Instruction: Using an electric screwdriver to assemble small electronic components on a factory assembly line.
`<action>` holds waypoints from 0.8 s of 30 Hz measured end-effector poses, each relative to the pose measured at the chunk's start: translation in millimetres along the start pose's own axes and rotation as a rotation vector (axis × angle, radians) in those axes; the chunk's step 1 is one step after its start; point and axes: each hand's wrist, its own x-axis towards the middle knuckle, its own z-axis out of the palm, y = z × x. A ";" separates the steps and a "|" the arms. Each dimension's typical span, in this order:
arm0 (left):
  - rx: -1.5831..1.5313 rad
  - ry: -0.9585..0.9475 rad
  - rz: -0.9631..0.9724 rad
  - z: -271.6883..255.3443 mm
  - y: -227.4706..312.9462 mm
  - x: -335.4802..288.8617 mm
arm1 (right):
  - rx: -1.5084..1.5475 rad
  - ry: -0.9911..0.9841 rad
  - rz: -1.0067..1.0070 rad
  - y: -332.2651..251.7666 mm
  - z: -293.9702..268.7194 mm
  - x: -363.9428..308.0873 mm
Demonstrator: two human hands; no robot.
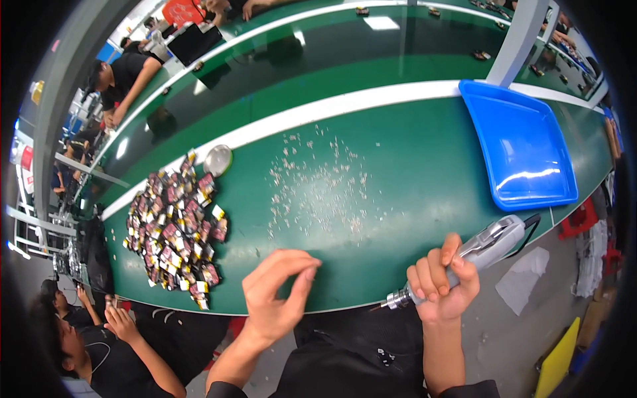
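Observation:
My right hand is wrapped round a grey electric screwdriver, held over the table's near edge with its bit pointing left. A dark cord loops from its back end. My left hand hovers at the near edge, thumb and forefinger pinched together; whatever lies between the tips is too small to make out. Beyond it, many tiny shiny pieces, like small screws, are strewn over the green table. To the left lies a heap of small black block-shaped units with pink, yellow and white parts.
A round metal dish stands behind the heap. At the right is a blue plastic tray. Past a white rail runs a green conveyor carrying a few units. A co-worker sits close on my left; others work farther off.

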 end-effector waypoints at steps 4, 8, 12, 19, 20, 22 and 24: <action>-0.385 -0.056 -0.184 18.8 13.6 -26.8 | 0.053 -0.008 -0.089 -0.6 21.9 -3.7; -0.695 -0.160 -0.252 27.8 20.3 -37.9 | 0.129 -0.027 -0.201 -6.2 45.5 -2.9; -0.801 -0.208 -0.215 31.2 21.2 -39.3 | 0.126 -0.017 -0.253 -6.3 52.8 -3.0; -0.850 -0.219 -0.248 34.3 20.0 -41.4 | 0.164 -0.048 -0.237 -6.3 46.7 -10.0; -0.834 -0.232 -0.245 33.3 20.6 -41.1 | 0.163 -0.048 -0.234 -5.6 48.2 -9.4; -0.817 -0.241 -0.245 31.5 20.6 -40.3 | 0.116 0.012 -0.268 -3.6 51.7 -6.9; -0.735 -0.249 -0.205 29.8 19.5 -39.3 | 0.104 0.013 -0.264 -2.9 52.3 -7.0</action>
